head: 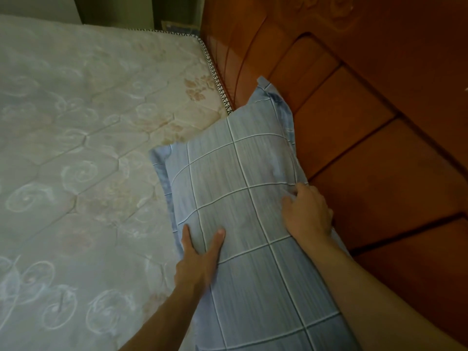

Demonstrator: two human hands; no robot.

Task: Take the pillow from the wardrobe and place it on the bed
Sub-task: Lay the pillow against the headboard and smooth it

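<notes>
Pillow (243,193) lies on the bed (76,148), left hand (200,259) and right hand (307,214) each pinching its edges in a closed grip.

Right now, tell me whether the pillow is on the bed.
On it: the pillow lies on the mattress against the headboard.

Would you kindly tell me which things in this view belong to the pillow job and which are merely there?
Part of the job:
- blue checked pillow, lying along the headboard side
- mattress of the bed
- left hand, gripping the pillow's near edge
- right hand, gripping its far edge

Merely there:
- wooden headboard
- wall beyond the bed
</notes>
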